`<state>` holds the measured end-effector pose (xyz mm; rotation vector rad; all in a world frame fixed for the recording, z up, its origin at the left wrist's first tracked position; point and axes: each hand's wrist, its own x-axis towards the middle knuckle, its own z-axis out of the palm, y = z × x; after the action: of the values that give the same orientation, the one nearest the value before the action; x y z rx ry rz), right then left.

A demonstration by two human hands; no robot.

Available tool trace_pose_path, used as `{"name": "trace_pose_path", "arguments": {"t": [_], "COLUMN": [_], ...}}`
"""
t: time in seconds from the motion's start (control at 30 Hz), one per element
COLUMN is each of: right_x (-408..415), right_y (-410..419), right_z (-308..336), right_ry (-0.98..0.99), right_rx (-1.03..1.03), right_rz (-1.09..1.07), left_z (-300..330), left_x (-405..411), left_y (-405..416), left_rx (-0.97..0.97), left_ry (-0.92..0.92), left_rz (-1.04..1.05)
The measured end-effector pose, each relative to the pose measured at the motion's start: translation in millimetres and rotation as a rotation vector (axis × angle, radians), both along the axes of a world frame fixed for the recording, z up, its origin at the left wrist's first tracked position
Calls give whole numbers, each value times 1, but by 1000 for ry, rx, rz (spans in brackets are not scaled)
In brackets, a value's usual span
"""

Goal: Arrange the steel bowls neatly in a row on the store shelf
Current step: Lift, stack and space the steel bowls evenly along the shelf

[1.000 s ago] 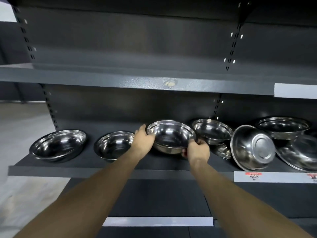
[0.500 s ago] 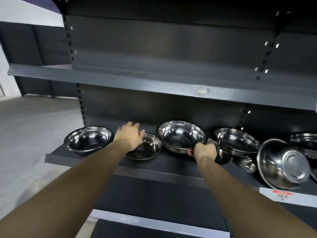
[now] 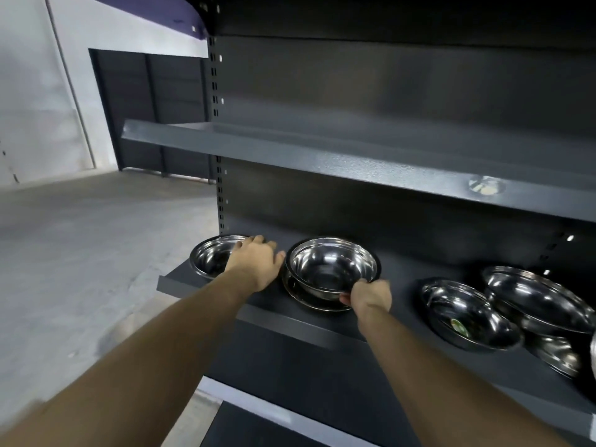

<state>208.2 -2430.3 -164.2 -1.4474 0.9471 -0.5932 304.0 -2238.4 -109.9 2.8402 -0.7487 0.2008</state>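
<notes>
Right hand: your right hand [image 3: 371, 296] pinches the near rim of the held bowl [image 3: 332, 269], fingers curled under the edge and thumb on top.
Left hand: your left hand [image 3: 254, 261] lies flat and relaxed, gripping nothing, fingers spread over the shelf [image 3: 290, 321] between the end bowl [image 3: 211, 258] and the held bowl; you cannot tell whether the fingertips touch either rim.
Just changed: half a second ago the held bowl stood beside the second bowl; now it sits over the under bowl [image 3: 309, 300], whose rim shows beneath it. Your left hand has come off that under bowl and moved toward the end bowl.
Meaning for the task: the two look stacked or nearly nested, not side by side. If you want a single row, one still needs its own place; a gap lies open just right of your right hand.
Which way it points: the held bowl's mouth faces up and slightly toward you, near edge lower. Being round, it has no long axis; its centre axis stands near vertical.
Where it is: directly ahead of your right hand, just right of your left.
Further right: the sticker bowl [image 3: 464, 319] and the tilted bowls [image 3: 541, 300] beyond lean and overlap, still untidy.
</notes>
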Motion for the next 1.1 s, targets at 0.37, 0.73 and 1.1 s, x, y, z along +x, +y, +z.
{"name": "trace_pose_path", "arguments": {"t": [0.37, 0.73, 1.1], "right_x": [15, 13, -34], "right_y": [8, 9, -38], "right_z": [-24, -33, -8], "right_ry": [168, 345, 219], "right_rx": [-75, -199, -162], "right_rz": [15, 55, -106], "left_z": [-9, -17, -13], "left_x": [12, 21, 6], "left_y": [8, -11, -89], "left_rx": [10, -41, -44], "left_ry": [15, 27, 44], "left_rz": [-19, -87, -280]}}
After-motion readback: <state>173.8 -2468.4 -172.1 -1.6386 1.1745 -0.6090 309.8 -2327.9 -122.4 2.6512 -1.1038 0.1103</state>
